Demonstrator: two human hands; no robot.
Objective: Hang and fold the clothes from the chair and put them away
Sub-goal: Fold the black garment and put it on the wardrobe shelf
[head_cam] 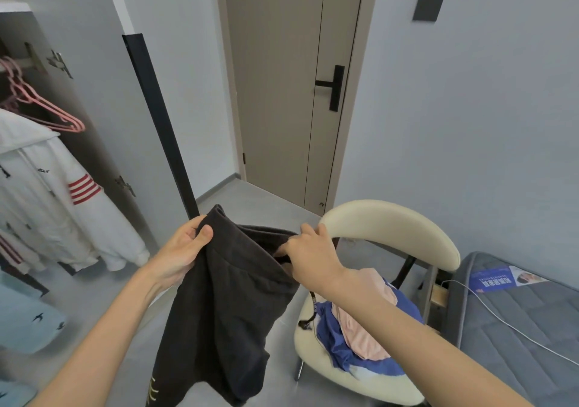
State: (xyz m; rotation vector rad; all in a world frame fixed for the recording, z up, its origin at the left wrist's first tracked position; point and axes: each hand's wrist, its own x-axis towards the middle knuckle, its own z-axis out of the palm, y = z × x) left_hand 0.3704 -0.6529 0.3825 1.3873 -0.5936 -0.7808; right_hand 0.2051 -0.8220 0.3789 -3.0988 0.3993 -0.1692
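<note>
left hand [185,246]: dark garment [225,297] pinched, 9 o'clock corner
right hand [308,250]: top edge clamped, 3 o'clock
step: edge is best pulled taut

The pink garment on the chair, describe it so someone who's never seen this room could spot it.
Look to the cream chair beside the grey mattress. On its seat, the pink garment lies crumpled on top of a blue garment. It is the only pale peach piece there.

Bare forearms, left hand [181,250], right hand [313,257].
</note>
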